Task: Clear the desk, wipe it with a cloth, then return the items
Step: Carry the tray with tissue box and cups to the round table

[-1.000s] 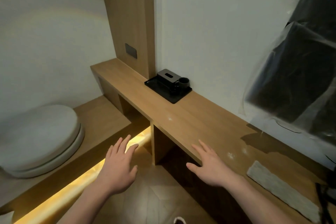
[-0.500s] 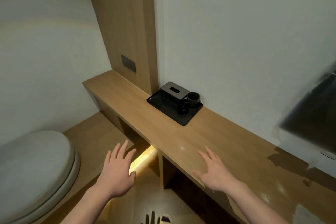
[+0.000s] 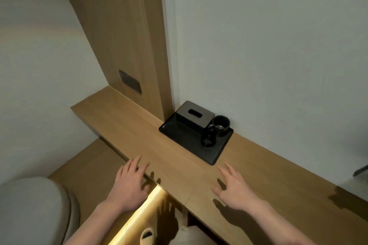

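A long wooden desk (image 3: 123, 125) runs along the white wall. On it against the wall sits a black tray (image 3: 183, 141) holding a black tissue box (image 3: 194, 118), a dark cup (image 3: 221, 126) and a small black round item (image 3: 208, 141). My left hand (image 3: 129, 185) hovers open over the desk's front edge, left of the tray. Over the desk just in front of the tray's near corner, my right hand (image 3: 233, 189) is spread open and holds nothing. The cloth is out of view.
A wooden wall panel (image 3: 127, 36) with a dark switch plate (image 3: 129, 84) rises behind the desk's left end. A closed toilet lid (image 3: 33, 211) sits at the lower left on a lower wooden ledge (image 3: 89, 167). A lit strip (image 3: 139, 213) glows under the desk.
The view has shifted left and closer to the tray. Both hands have moved forward toward the tray. The cloth and the dark object at the right have left the view.
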Available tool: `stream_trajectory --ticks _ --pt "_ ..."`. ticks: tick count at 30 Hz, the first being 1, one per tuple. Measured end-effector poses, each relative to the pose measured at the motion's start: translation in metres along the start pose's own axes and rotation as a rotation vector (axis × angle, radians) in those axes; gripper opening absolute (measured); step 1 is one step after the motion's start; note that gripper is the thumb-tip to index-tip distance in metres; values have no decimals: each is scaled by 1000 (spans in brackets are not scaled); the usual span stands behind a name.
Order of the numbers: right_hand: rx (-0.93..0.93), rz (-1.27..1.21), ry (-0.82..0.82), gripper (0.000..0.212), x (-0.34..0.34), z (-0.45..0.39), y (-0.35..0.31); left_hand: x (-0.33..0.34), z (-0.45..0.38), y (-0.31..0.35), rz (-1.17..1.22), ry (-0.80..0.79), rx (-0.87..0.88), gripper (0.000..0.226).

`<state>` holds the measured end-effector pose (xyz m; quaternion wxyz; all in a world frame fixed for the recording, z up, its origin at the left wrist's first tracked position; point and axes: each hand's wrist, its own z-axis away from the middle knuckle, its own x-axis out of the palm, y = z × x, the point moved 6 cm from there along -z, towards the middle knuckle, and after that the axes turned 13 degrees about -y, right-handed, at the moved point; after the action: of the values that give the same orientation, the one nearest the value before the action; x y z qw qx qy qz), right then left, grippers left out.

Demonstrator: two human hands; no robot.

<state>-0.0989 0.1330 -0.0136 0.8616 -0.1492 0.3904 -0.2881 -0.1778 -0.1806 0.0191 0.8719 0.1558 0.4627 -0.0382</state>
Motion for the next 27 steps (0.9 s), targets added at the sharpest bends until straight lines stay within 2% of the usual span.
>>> stream_trajectory --ticks 8,12,17,27 --pt "154 -135 128 80 -32 -65 -11 -45 -132 -3 7 -98 179 79" --pt "209 -187 214 64 -52 -86 -35 -68 -203 -7 -23 -116 251 77" --pt "304 -338 291 57 -54 -122 -35 -74 -284 -9 -34 -205 319 77" --pt "437 -549 412 60 -49 -181 12 -60 -370 1 3 -288 213 80"
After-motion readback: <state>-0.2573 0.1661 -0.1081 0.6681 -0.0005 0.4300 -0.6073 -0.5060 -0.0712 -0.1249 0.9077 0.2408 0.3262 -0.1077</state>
